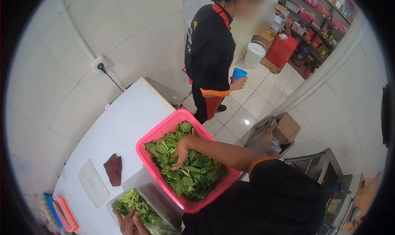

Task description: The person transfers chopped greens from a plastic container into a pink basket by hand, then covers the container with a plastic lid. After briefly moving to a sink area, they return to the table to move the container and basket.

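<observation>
A pink plastic basin (142,146) is full of chopped leafy greens (191,179). My right hand (182,152) reaches down into it from the right, its fingers loosely extended against the leaves; part of the hand's far side is hidden. Beside the basin stands a grey plastic container (162,200) with cut green stems and leaves (138,206) in it. At its near left side is my left hand (131,223), fingers spread over the rim and the stems, with nothing visibly held. The wrist runs out of view at the bottom edge.
On the white table (119,128) lie a translucent board or lid (94,182) and a dark reddish-brown piece (113,170). Pink and orange trays (66,214) sit at the left edge. Another person (210,50) stands beyond, holding a blue cup (239,73). A bin (263,134) stands right.
</observation>
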Motion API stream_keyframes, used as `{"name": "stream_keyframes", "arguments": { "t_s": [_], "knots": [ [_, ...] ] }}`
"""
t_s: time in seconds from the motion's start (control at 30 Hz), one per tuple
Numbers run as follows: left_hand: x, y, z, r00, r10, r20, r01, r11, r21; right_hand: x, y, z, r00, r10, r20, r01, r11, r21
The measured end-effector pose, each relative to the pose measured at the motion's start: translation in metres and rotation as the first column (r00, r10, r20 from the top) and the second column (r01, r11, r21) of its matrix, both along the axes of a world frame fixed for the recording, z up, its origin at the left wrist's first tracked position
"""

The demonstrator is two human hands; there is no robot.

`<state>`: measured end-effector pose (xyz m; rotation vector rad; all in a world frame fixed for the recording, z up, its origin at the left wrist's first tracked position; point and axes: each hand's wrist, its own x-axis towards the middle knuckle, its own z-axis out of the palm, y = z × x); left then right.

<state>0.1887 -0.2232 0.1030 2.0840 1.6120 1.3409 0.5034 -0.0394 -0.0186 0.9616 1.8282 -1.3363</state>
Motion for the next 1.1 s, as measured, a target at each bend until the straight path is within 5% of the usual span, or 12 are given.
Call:
{"name": "stream_keyframes", "arguments": {
  "t_s": [0.07, 0.17, 0.27, 0.37, 0.47, 0.57, 0.67, 0.73, 0.87, 0.97, 1.1],
  "knots": [
    [0.009, 0.003, 0.011, 0.998, -0.05, -0.027, 0.052, 0.996, 0.074, -0.002, 0.003, 0.002, 1.0, 0.007, 0.02, -0.007, 1.0, -0.013],
    [0.015, 0.004, 0.015, 0.998, -0.041, -0.036, 0.045, 0.992, 0.119, 0.004, 0.002, 0.031, 0.949, -0.246, 0.196, 0.289, 0.928, -0.233],
    [0.013, 0.001, 0.015, 0.999, -0.035, -0.01, 0.036, 0.993, 0.109, -0.007, 0.008, 0.034, 0.946, -0.169, 0.278, 0.226, 0.955, -0.19],
    [0.013, 0.002, 0.018, 0.999, -0.051, 0.007, 0.05, 0.991, 0.121, -0.004, 0.002, 0.063, 0.969, -0.126, 0.213, 0.147, 0.985, -0.085],
    [0.016, 0.0, 0.026, 0.998, -0.063, 0.008, 0.061, 0.988, 0.144, 0.0, -0.001, 0.012, 0.997, -0.071, -0.018, 0.073, 0.953, 0.294],
    [0.015, -0.001, 0.029, 0.998, -0.068, 0.014, 0.065, 0.982, 0.175, 0.01, -0.072, 0.041, 0.955, -0.24, -0.176, 0.29, 0.615, 0.733],
    [0.006, -0.001, 0.022, 0.996, -0.092, 0.017, 0.088, 0.981, 0.172, 0.007, -0.124, -0.016, 0.951, -0.288, -0.111, 0.28, 0.653, 0.704],
    [0.003, 0.0, 0.017, 0.995, -0.093, 0.023, 0.088, 0.984, 0.155, 0.006, -0.13, -0.032, 0.927, -0.312, -0.21, 0.359, 0.573, 0.736],
    [-0.001, -0.003, 0.014, 0.995, -0.097, 0.004, 0.094, 0.98, 0.177, 0.007, -0.147, -0.019, 0.913, -0.336, -0.231, 0.358, 0.39, 0.849],
    [-0.003, -0.006, 0.013, 0.994, -0.097, 0.05, 0.084, 0.97, 0.23, 0.008, -0.177, 0.021, 0.896, -0.41, -0.168, 0.354, 0.434, 0.828],
    [-0.012, -0.008, 0.01, 0.997, -0.069, 0.033, 0.057, 0.957, 0.286, 0.012, -0.194, -0.037, 0.881, -0.458, -0.123, 0.322, 0.386, 0.865]
  ]
}}
